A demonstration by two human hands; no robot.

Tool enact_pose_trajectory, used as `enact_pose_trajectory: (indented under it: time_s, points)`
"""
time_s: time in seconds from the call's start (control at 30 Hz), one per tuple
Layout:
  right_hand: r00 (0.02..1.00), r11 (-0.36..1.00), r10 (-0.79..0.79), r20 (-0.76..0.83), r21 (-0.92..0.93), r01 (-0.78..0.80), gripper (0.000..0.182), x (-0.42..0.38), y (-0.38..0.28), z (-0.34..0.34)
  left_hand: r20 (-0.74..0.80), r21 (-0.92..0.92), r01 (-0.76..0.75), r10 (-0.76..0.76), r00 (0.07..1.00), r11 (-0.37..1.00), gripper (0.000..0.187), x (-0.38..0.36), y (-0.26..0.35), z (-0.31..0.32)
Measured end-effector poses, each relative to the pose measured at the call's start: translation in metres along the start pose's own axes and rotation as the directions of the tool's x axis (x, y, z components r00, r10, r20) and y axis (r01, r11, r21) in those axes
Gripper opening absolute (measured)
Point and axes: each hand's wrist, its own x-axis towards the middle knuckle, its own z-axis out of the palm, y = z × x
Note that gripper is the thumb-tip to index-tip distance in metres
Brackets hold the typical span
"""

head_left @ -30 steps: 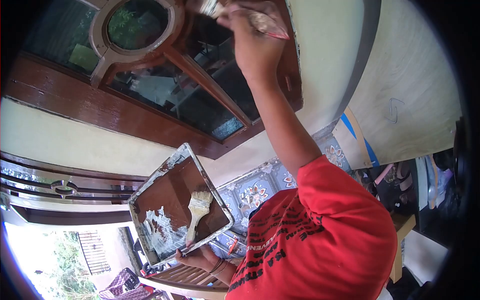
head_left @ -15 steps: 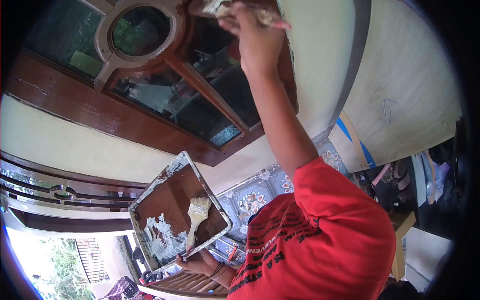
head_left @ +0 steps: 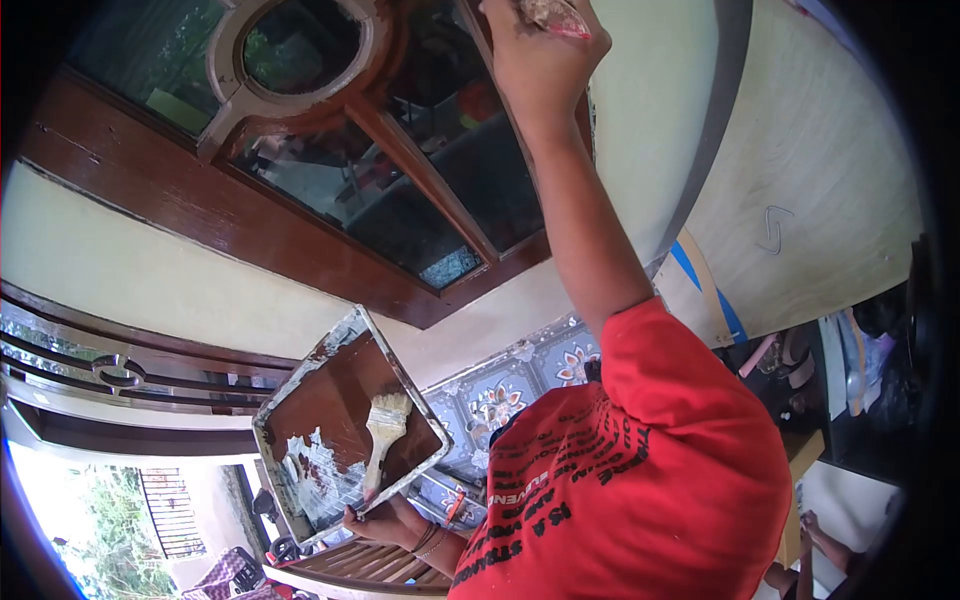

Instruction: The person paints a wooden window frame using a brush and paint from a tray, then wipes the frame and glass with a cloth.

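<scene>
My right hand (head_left: 545, 62) is raised at the top of the view, beside the brown wooden window frame (head_left: 515, 185). Its fingers are closed round a paintbrush (head_left: 555, 16); only part of the handle with a red tip shows, and the bristles are out of view. Low on the left, my left hand (head_left: 392, 522) grips the near edge of a paint tray (head_left: 432, 405). The tray's brown inside carries streaks of whitish paint (head_left: 320, 475). Lying in it is a second paintbrush (head_left: 385, 430) with pale bristles, its handle end close to my left fingers.
Cream wall (head_left: 645, 120) surrounds the glazed window. Below it runs floral tiling (head_left: 500, 400). A slatted wooden bench (head_left: 375, 570) stands under the tray. To the right are a curved pale panel (head_left: 830, 170), stored items, and another person's limbs (head_left: 825, 540).
My right hand has moved up and to the right with its paintbrush, now partly out of view. The tray stays nearly in place. Another person's limbs have appeared at lower right.
</scene>
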Motion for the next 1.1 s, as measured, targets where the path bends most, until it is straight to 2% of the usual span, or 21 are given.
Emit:
enact_pose_trajectory:
  time_s: [0.03,0.07,0.17,0.23,0.3,0.37,0.4,0.43,0.5,0.53,0.57,0.6,0.63,0.7,0.77,0.83,0.9,0.97,1.0,1.03,1.1]
  points:
    - [0.993,0.993,-0.118,-0.016,-0.02,0.117,0.005,0.001,0.002,-0.003,0.0,-0.005,0.005,-0.005,1.0,1.0,0.027,-0.002,0.001,0.0]
    - [0.957,0.94,-0.285,0.06,-0.176,0.291,0.007,0.0,0.0,-0.011,0.001,-0.023,0.009,-0.009,1.0,1.0,0.027,-0.002,0.0,0.001]
    - [0.935,0.945,-0.286,0.21,-0.097,0.311,0.015,-0.025,0.026,-0.022,-0.008,-0.065,0.027,-0.027,1.0,0.998,0.027,0.001,-0.003,-0.003]
    - [0.902,0.917,-0.364,0.231,-0.08,0.39,0.017,-0.026,0.023,-0.021,-0.011,-0.053,0.012,-0.013,1.0,0.999,0.036,-0.002,-0.004,0.0]
    - [0.847,0.903,-0.347,0.403,-0.101,0.418,0.012,-0.024,0.012,-0.022,0.026,-0.054,0.032,-0.03,0.999,0.998,0.037,0.003,-0.003,-0.008]
    - [0.817,0.872,-0.343,0.463,-0.166,0.46,0.008,-0.007,0.014,-0.01,0.048,-0.041,0.043,-0.041,0.998,0.998,0.038,-0.009,-0.003,0.01]
    - [0.795,0.839,-0.329,0.511,-0.228,0.494,0.005,0.004,0.013,-0.004,0.113,-0.097,0.109,-0.098,0.989,0.989,0.038,0.004,0.0,-0.009]
    - [0.846,0.853,-0.21,0.49,-0.331,0.403,0.007,0.016,0.008,0.002,0.109,-0.101,0.117,-0.106,0.988,0.988,0.038,0.0,0.0,-0.002]
    - [0.942,0.963,-0.165,0.291,-0.157,0.217,0.008,0.026,0.001,0.019,0.068,-0.113,0.117,-0.11,0.992,0.987,0.038,0.001,-0.003,0.001]
    - [0.94,0.962,-0.17,0.297,-0.158,0.224,0.008,0.025,0.004,0.025,0.057,-0.102,0.114,-0.108,0.993,0.988,0.033,-0.002,-0.003,0.006]
    - [0.986,0.991,0.088,0.145,0.087,-0.101,0.008,0.016,0.009,0.032,0.053,-0.111,0.119,-0.113,0.992,0.987,0.033,0.001,-0.004,0.004]
    - [0.923,0.853,0.38,0.065,0.36,-0.377,0.009,0.008,0.014,0.038,0.021,-0.073,0.077,-0.076,0.997,0.994,0.039,0.003,-0.004,0.003]
    - [0.923,0.853,0.379,0.067,0.361,-0.377,0.009,0.0,0.017,0.043,-0.008,-0.031,0.034,-0.035,0.999,0.999,0.046,0.005,-0.005,0.002]
    - [0.76,0.605,0.647,0.066,0.563,-0.564,0.01,-0.01,0.019,0.047,-0.003,-0.025,0.036,-0.036,0.999,0.999,0.044,0.009,-0.003,-0.003]
    - [0.797,0.648,0.598,0.084,0.535,-0.542,0.011,-0.009,0.019,0.041,0.017,-0.028,0.058,-0.057,0.998,0.998,0.043,0.005,-0.002,0.001]
    - [0.724,0.589,0.689,-0.013,0.593,-0.55,0.01,-0.002,0.03,0.034,0.023,-0.012,0.042,-0.042,0.999,0.999,0.043,-0.002,-0.002,0.008]
    - [0.733,0.595,0.68,-0.011,0.592,-0.543,0.01,-0.004,0.033,0.028,0.027,0.003,0.027,-0.027,0.999,1.0,0.043,-0.003,-0.004,0.008]
    - [0.783,0.629,0.622,0.014,0.587,-0.51,0.01,-0.017,0.027,0.033,0.048,-0.065,0.098,-0.095,0.994,0.993,0.04,-0.002,-0.002,0.002]
    - [0.816,0.642,0.565,0.122,0.556,-0.528,0.009,-0.023,0.024,0.031,0.047,-0.088,0.102,-0.099,0.994,0.991,0.037,-0.004,-0.001,0.008]
    - [0.815,0.642,0.567,0.12,0.555,-0.529,0.009,-0.023,0.025,0.032,0.047,-0.084,0.103,-0.099,0.994,0.991,0.037,-0.007,-0.002,0.014]
    - [0.902,0.77,0.432,0.018,0.513,-0.379,0.01,-0.018,0.026,0.033,0.013,-0.059,0.048,-0.047,0.999,0.997,0.034,-0.015,-0.002,0.026]
